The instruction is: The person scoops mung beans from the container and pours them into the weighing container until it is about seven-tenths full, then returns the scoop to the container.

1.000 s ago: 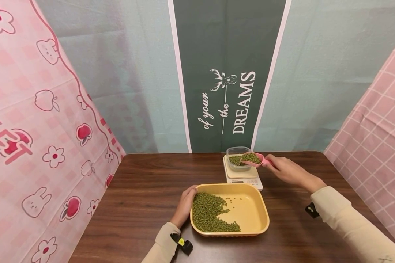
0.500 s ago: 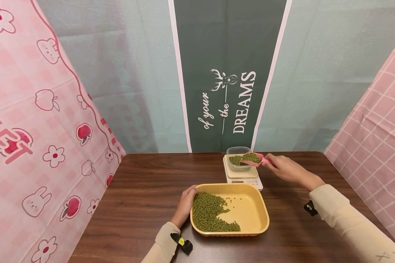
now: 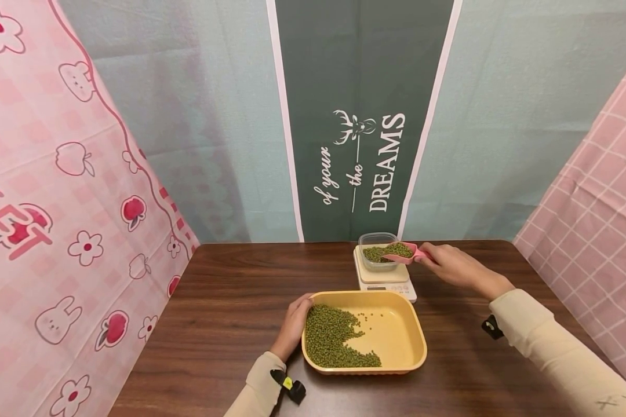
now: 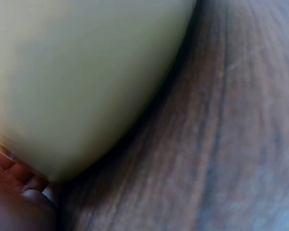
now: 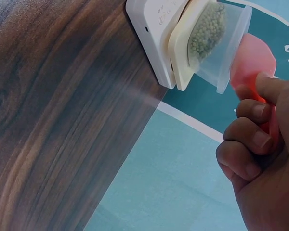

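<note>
My right hand [image 3: 456, 266] grips the handle of a pink scoop [image 3: 404, 259] heaped with green mung beans [image 3: 398, 249]. The scoop's front end is over the rim of a clear plastic container [image 3: 378, 236], which has more beans in its bottom. That container sits on a white kitchen scale [image 3: 362, 284]. In the right wrist view, the curled fingers [image 5: 253, 134] wrap the scoop handle. My left hand [image 3: 292, 324] holds the left side of a yellow tray [image 3: 396, 339], near its far corner. The left wrist view shows the fingers against the tray's outer wall [image 4: 96, 86], partly hidden.
Inside the tray, mung beans [image 3: 331, 339] are heaped at the left, with a few scattered beans farther right. All stands on a dark wooden table [image 3: 229, 301]. Behind it hangs a printed cloth [image 3: 355, 69], with pink cloths [image 3: 83, 202] at the sides.
The right forearm has shifted very slightly to the left, while the scoop stays over the container's rim. The left hand and the tray have not moved.
</note>
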`<state>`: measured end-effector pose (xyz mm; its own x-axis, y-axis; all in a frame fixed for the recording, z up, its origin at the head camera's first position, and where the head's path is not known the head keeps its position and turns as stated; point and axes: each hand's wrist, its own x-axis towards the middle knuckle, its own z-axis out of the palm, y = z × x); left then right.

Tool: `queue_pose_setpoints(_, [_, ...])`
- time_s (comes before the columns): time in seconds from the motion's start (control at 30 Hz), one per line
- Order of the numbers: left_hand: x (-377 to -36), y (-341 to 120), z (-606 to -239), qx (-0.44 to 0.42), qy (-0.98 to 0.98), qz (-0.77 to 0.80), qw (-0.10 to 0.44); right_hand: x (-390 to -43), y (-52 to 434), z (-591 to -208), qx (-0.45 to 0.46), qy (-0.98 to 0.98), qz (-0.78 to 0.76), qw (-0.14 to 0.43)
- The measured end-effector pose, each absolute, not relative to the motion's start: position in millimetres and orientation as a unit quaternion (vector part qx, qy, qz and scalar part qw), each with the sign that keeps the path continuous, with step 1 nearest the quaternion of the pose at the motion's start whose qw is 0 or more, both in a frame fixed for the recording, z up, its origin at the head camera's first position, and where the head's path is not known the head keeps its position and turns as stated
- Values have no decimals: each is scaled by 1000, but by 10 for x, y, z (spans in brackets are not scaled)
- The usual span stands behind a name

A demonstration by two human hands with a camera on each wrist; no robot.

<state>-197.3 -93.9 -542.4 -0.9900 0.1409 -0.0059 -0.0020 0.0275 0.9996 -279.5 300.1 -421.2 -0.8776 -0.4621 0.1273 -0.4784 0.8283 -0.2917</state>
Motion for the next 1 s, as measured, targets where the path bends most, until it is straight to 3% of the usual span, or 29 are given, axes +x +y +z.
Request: queue_pose_setpoints(1.0, [-1957, -946, -5428, 59, 709, 700, 57, -2799, 2965, -4101, 224, -964, 144, 4])
